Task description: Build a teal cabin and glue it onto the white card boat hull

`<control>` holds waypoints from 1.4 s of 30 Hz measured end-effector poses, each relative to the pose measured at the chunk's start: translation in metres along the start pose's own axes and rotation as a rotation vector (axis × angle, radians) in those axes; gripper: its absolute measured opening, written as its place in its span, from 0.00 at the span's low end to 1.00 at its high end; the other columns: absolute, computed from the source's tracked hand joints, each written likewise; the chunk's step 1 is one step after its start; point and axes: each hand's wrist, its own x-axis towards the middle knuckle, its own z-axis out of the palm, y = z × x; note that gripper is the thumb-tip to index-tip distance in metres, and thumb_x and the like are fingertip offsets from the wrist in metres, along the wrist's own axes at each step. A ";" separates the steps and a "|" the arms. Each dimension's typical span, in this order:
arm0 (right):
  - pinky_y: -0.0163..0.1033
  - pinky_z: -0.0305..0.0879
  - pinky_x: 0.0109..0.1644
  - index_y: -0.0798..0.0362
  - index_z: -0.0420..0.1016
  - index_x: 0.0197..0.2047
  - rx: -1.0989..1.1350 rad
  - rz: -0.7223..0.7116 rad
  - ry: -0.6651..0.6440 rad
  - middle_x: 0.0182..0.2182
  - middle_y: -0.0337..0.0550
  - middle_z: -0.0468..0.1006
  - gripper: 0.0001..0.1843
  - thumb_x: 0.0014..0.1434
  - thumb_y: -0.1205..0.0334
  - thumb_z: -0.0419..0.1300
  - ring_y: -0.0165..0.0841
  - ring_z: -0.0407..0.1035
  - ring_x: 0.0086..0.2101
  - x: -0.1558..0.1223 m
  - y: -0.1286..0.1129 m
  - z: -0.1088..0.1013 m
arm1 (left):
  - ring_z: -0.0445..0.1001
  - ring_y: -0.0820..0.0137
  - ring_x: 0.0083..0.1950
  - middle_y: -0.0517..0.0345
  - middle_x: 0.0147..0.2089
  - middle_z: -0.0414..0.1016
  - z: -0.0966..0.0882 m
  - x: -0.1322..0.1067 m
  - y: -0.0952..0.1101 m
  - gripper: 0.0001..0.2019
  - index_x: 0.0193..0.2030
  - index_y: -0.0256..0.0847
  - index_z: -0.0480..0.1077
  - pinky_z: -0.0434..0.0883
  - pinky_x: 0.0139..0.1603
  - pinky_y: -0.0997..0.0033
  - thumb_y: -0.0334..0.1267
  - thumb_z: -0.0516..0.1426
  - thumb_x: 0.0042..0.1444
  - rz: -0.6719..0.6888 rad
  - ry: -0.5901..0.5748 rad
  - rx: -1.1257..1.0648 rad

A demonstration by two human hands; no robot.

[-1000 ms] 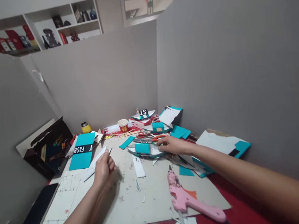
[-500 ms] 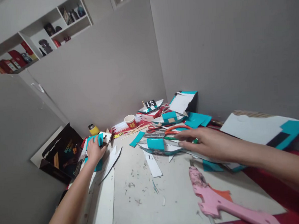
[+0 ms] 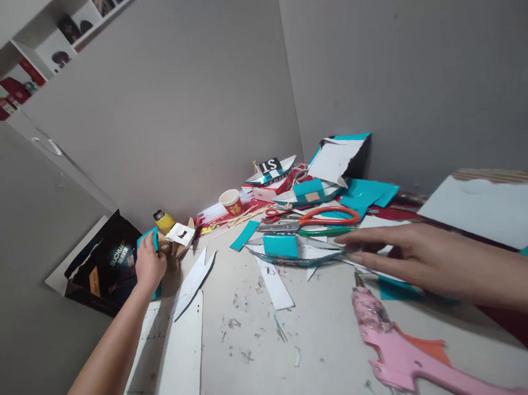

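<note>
At the far left, my left hand [image 3: 151, 267] has its fingers closed around a teal cardboard piece [image 3: 147, 235], partly hidden behind the hand. The hand is in front of the black box [image 3: 103, 273]. On the right, my right hand [image 3: 410, 254] is stretched out, thumb and fingers apart, by the right tip of a small cardboard boat [image 3: 312, 248]. Whether the fingertips touch that tip, I cannot tell. A teal panel [image 3: 280, 246] covers the boat's middle. Just behind it lie orange-handled scissors [image 3: 328, 217].
A pink glue gun [image 3: 393, 344] lies at front right. Further back are a paper cup [image 3: 231, 203], wooden sticks [image 3: 251, 215] and two more boats [image 3: 271, 170]. White cut-outs [image 3: 195, 282] and a strip [image 3: 276, 285] lie on the board. Grey walls [image 3: 196, 106] enclose the table.
My left hand has moved left with the teal piece, uncovering a brown and white scrap. My right hand's fingers have shifted slightly at the boat's tip. The view has tilted and shifted.
</note>
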 end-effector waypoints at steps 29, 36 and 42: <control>0.42 0.75 0.31 0.47 0.79 0.49 -0.118 -0.093 -0.021 0.39 0.47 0.83 0.27 0.59 0.39 0.51 0.42 0.78 0.33 -0.002 0.026 0.001 | 0.73 0.61 0.50 0.49 0.55 0.70 0.036 0.096 0.005 0.17 0.55 0.38 0.67 0.73 0.48 0.54 0.41 0.56 0.62 0.072 -0.326 -0.243; 0.42 0.76 0.27 0.46 0.79 0.46 -0.125 -0.172 0.084 0.37 0.45 0.83 0.23 0.59 0.41 0.53 0.42 0.78 0.31 0.003 0.033 0.002 | 0.74 0.62 0.49 0.49 0.54 0.70 0.033 0.104 -0.021 0.17 0.56 0.38 0.67 0.74 0.47 0.55 0.41 0.56 0.62 -0.179 -0.039 -0.554; 0.43 0.77 0.31 0.44 0.79 0.45 -0.141 -0.188 0.118 0.39 0.44 0.83 0.22 0.60 0.41 0.53 0.42 0.78 0.33 0.003 0.031 0.001 | 0.74 0.62 0.49 0.49 0.54 0.71 0.027 0.099 -0.036 0.17 0.55 0.37 0.67 0.74 0.47 0.55 0.41 0.56 0.62 -0.347 0.211 -0.651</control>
